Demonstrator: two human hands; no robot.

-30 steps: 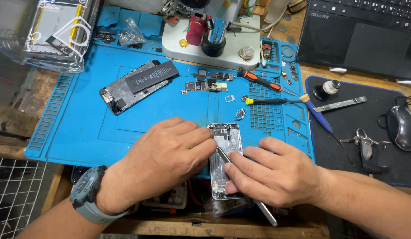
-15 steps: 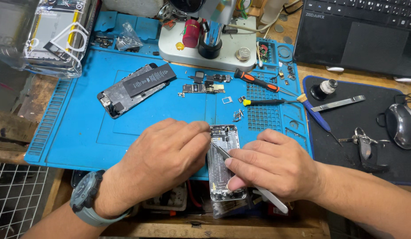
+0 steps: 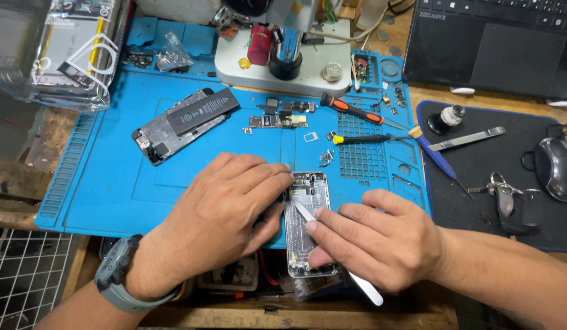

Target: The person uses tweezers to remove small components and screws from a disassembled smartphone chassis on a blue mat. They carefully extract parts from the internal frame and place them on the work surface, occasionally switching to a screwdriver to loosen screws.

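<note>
An opened silver phone housing [image 3: 308, 201] lies at the near edge of the blue work mat [image 3: 112, 183]. My left hand [image 3: 219, 214] grips its left side, fingers curled over the top left corner. My right hand [image 3: 375, 241] rests on its right and lower part and holds thin metal tweezers [image 3: 366, 287], whose tips point into the housing near its upper left. The tail of the tweezers sticks out below my right hand.
A removed screen with a black battery [image 3: 185, 119] lies at the mat's upper left. Small boards and screws [image 3: 280, 119], two screwdrivers [image 3: 356, 113], a blue brush [image 3: 436, 156], a microscope base [image 3: 283, 61], a laptop [image 3: 497, 43], a mouse [image 3: 558, 165] and keys [image 3: 506, 198] lie around.
Both hands stay on the housing. The tweezers have swung so their tips reach further up and left inside it, and my right hand has shifted slightly.
</note>
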